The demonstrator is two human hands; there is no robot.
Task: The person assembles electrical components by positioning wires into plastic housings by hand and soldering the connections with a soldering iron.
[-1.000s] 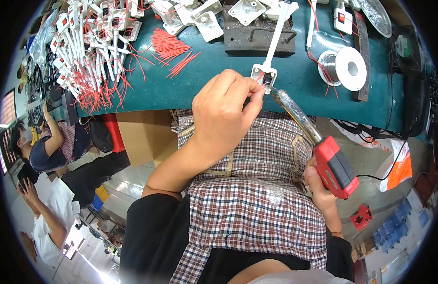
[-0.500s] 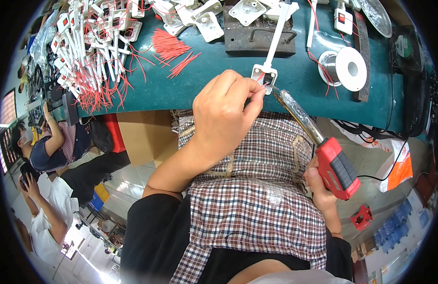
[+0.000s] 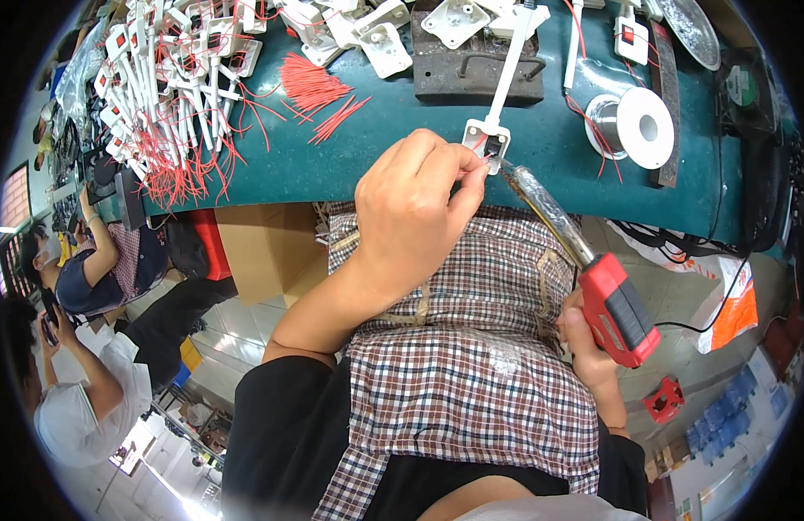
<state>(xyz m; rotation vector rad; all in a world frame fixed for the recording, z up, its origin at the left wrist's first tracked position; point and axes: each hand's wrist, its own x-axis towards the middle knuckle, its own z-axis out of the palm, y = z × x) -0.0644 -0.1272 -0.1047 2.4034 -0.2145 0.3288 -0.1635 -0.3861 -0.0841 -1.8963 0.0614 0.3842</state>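
Observation:
My left hand pinches a thin red wire at the open white switch housing, which lies at the table's near edge. A long white tube runs from the housing to the far side. My right hand grips a red and black soldering iron from below. The iron's tip reaches the housing's near right corner, close to my left fingertips. Those fingertips partly hide the wire's end, and whether the tip touches metal is too small to tell.
Cut red wires and a heap of white tubes with red switches cover the left of the green table. Right of the housing stand a solder spool and a metal bar. A metal block sits behind. Two people are at left.
My hands and the soldering iron have hardly moved. At the lower left, the person in white has shifted, and their head now shows.

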